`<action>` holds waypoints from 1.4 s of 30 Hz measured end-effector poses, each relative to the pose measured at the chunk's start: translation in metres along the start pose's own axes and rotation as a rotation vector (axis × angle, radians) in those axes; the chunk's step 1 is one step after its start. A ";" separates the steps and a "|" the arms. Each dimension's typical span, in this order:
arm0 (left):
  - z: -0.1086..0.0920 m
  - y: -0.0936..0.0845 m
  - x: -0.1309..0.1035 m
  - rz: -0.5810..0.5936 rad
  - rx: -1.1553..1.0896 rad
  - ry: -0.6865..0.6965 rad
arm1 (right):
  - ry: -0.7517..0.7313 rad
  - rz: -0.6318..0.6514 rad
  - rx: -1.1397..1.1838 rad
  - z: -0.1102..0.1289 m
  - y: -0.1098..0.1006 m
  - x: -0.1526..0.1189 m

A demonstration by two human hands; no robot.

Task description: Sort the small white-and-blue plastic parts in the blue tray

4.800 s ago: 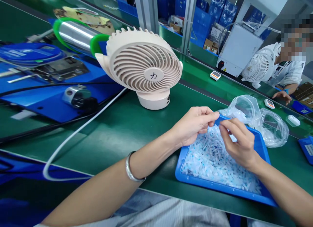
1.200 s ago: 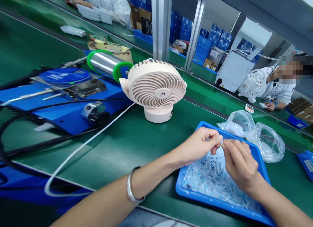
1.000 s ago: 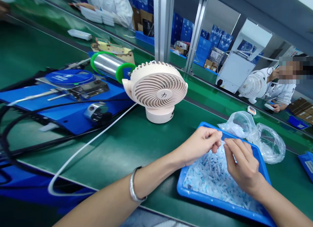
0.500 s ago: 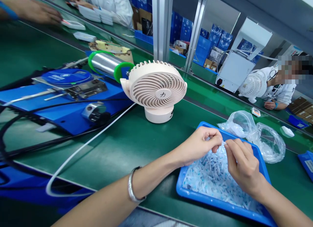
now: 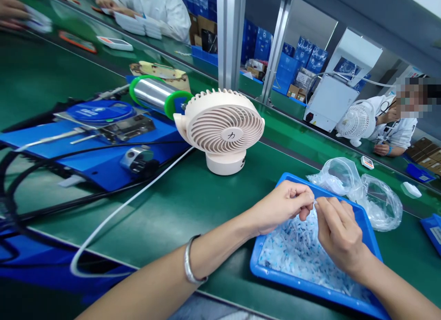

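Over a blue tray (image 5: 292,283), my left hand (image 5: 289,205) and my right hand (image 5: 341,232) meet with fingertips nearly touching. Both are closed in a pinch. A tiny pale bit shows between the fingertips, too small to name. Small white and light-blue pieces (image 5: 296,251) fill the tray below in a loose heap. A silver bangle (image 5: 189,260) circles my left wrist. Behind the tray lies a clear plastic bag (image 5: 344,177), partly filled with whitish pieces.
A pale pink fan (image 5: 227,131) stands left of the tray. Further left are a blue machine (image 5: 99,168) with a metal roller (image 5: 149,94), black cables and a white cable (image 5: 113,216). Beyond the metal post (image 5: 230,40), a conveyor carries white devices (image 5: 115,43); co-workers sit behind.
My hands stay almost in place, fingertips still together. On the conveyor, the devices have shifted, and the co-worker's hand at the upper left has drawn back to the left.
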State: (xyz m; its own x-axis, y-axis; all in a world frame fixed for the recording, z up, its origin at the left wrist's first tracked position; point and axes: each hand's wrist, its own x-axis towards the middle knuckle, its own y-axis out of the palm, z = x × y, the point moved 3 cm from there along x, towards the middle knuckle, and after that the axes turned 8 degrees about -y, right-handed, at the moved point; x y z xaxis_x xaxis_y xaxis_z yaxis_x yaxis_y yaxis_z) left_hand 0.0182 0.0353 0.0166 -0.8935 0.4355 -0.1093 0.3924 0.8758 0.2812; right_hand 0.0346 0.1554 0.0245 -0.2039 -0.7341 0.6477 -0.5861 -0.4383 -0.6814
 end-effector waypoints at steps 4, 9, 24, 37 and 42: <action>0.000 0.000 0.000 0.002 -0.015 -0.032 | 0.001 -0.004 0.013 -0.001 0.003 0.000; 0.000 -0.001 0.002 0.000 -0.043 -0.093 | 0.027 -0.037 0.082 -0.006 0.003 0.003; 0.005 -0.004 0.004 0.118 -0.065 -0.120 | 0.047 -0.210 0.197 -0.004 -0.014 0.002; 0.005 -0.003 0.003 0.122 -0.060 -0.112 | 0.061 -0.217 0.195 -0.003 -0.015 0.003; 0.004 -0.005 0.004 0.111 -0.164 -0.068 | 0.073 -0.224 0.169 -0.004 -0.018 0.004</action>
State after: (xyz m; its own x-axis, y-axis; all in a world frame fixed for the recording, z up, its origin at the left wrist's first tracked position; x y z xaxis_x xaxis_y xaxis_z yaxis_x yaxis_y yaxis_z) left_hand 0.0138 0.0332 0.0111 -0.8280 0.5452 -0.1312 0.4420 0.7786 0.4455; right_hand 0.0412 0.1629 0.0407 -0.1436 -0.5726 0.8071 -0.4854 -0.6700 -0.5617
